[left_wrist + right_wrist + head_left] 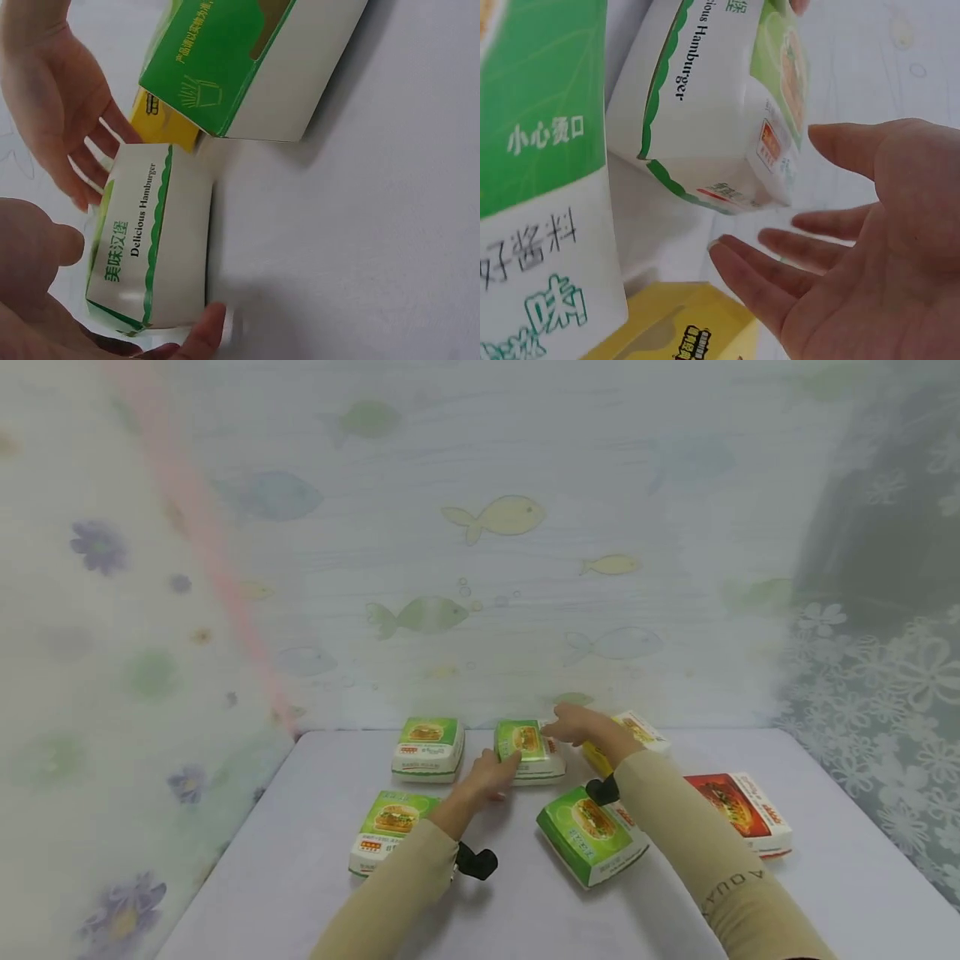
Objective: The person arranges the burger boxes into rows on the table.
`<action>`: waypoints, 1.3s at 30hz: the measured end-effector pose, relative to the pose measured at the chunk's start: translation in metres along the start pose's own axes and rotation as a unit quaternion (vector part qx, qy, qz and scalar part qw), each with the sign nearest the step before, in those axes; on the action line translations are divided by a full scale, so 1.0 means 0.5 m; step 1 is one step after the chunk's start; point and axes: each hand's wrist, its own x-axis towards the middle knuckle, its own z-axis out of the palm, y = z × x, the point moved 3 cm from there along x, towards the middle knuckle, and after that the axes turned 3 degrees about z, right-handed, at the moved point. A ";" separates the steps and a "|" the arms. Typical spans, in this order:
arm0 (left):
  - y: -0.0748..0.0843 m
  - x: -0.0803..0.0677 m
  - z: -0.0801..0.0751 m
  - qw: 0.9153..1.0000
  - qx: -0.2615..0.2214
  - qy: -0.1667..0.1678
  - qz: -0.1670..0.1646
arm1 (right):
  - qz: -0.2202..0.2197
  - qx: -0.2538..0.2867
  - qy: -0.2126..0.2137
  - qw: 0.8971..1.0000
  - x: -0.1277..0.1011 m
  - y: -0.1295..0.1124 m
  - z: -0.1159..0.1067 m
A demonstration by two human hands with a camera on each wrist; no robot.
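Burger box (528, 750) btwn both hands. L hand (489, 774) loosely open at its left end, no firm grip seen; R hand (583, 725) open, empty, just off right end. Prob. positioning step; next move wld need even two-sided contact, avoiding yellow box (597, 760) by R wrist.

Narrow tabletop lane (517, 843) to middle box (529, 753) between left wrist camera (477, 862) and front-right box (588, 833).

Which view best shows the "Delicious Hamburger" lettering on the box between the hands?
Left wrist: the lettering is whole and readable. The right wrist view cuts it off; the head view shows it too small to read.
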 end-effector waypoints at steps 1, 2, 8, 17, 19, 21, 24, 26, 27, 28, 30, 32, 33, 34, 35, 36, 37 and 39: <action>0.000 -0.001 0.002 1.000 -0.002 -0.001 0.000 | -0.006 -0.005 -0.004 1.000 0.001 0.000 0.000; -0.001 -0.001 0.004 1.000 -0.003 -0.002 -0.002 | -0.010 -0.006 -0.007 1.000 0.002 0.000 0.001; -0.002 0.003 0.001 0.999 -0.034 -0.003 0.009 | -0.012 -0.012 0.012 1.000 -0.009 -0.014 0.003; 0.010 0.016 -0.029 0.998 -0.061 0.006 0.014 | 0.009 -0.030 0.027 0.999 -0.020 -0.024 0.001; 0.008 0.019 -0.034 0.998 -0.061 0.002 0.007 | 0.011 -0.026 0.018 0.999 -0.022 -0.025 0.002; 0.006 0.024 -0.037 0.999 -0.052 -0.003 0.008 | 0.011 -0.024 0.011 1.000 -0.022 -0.025 0.001; 0.004 0.027 -0.037 1.000 -0.024 -0.005 0.011 | 0.015 -0.021 0.009 1.000 -0.022 -0.022 -0.002; 0.004 0.024 -0.034 1.000 -0.005 0.000 0.007 | 0.015 -0.030 0.010 0.999 -0.023 -0.022 -0.004; 0.003 0.022 -0.031 1.000 0.004 0.002 0.004 | 0.013 -0.037 0.011 0.999 -0.022 -0.021 -0.006; 0.003 0.019 -0.028 1.000 0.011 0.003 -0.001 | 0.011 -0.049 0.013 0.999 -0.022 -0.021 -0.007; 0.001 0.013 -0.019 1.000 0.018 0.007 -0.011 | 0.005 -0.075 0.017 0.997 -0.021 -0.020 -0.009; 0.001 0.007 -0.007 1.000 0.017 0.008 -0.015 | -0.001 -0.093 0.018 0.995 -0.019 -0.019 -0.010; 0.001 0.005 -0.002 1.000 0.017 0.008 -0.015 | -0.004 -0.101 0.018 0.995 -0.017 -0.019 -0.009; 0.002 0.003 0.003 1.000 0.013 0.010 -0.014 | -0.009 -0.111 0.018 0.994 -0.016 -0.020 -0.007; 0.002 0.000 0.008 1.000 0.011 0.011 -0.014 | -0.012 -0.112 0.015 0.994 -0.015 -0.019 -0.006; 0.002 -0.001 0.013 1.000 0.008 0.010 -0.016 | -0.015 -0.115 0.010 0.993 -0.013 -0.019 -0.004; 0.002 -0.003 0.016 1.000 0.005 0.010 -0.017 | -0.017 -0.115 0.005 0.993 -0.013 -0.019 -0.002; 0.002 -0.002 0.022 1.000 -0.005 0.008 -0.023 | -0.020 -0.116 -0.003 0.993 -0.013 -0.018 0.001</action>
